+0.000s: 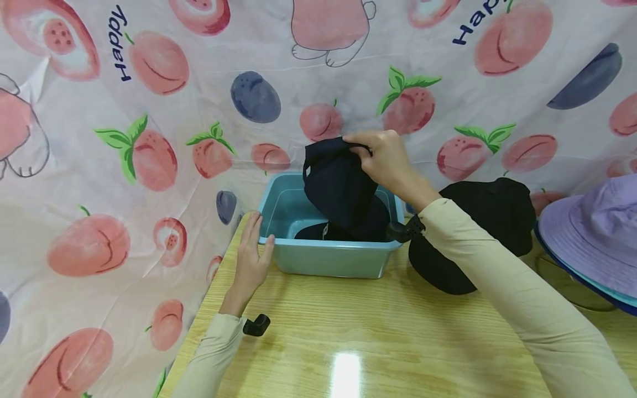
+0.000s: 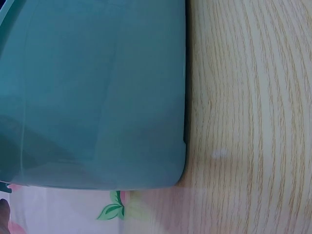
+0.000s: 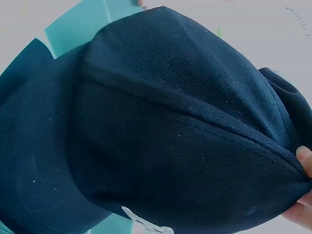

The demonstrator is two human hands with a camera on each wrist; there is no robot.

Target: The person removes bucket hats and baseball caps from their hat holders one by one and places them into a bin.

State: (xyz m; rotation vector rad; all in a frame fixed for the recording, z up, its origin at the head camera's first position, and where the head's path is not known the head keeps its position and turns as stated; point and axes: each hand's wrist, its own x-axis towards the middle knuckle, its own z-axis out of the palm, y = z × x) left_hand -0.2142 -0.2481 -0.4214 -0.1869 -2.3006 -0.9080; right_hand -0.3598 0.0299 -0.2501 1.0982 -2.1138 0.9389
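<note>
Left hand (image 1: 251, 264): fingers straight, thumb apart, at left front corner of blue bin (image 1: 328, 261). Right hand (image 1: 385, 159) pinches dark cap (image 1: 338, 190), hanging partly inside bin, not yet released. Dark fabric (image 1: 311, 233) below: same cap or another, cannot tell. Judged partway: black cap (image 1: 497, 215) and lilac bucket hat (image 1: 592, 226) lie outside, right of bin.

Hd view high, wrist close-ups

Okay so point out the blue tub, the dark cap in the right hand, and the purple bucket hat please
Blue tub (image 1: 327, 261), head view, outside of its front wall.
Dark cap (image 3: 170, 156), right wrist view, on its crown.
Purple bucket hat (image 1: 609, 218), head view, on its crown.
</note>
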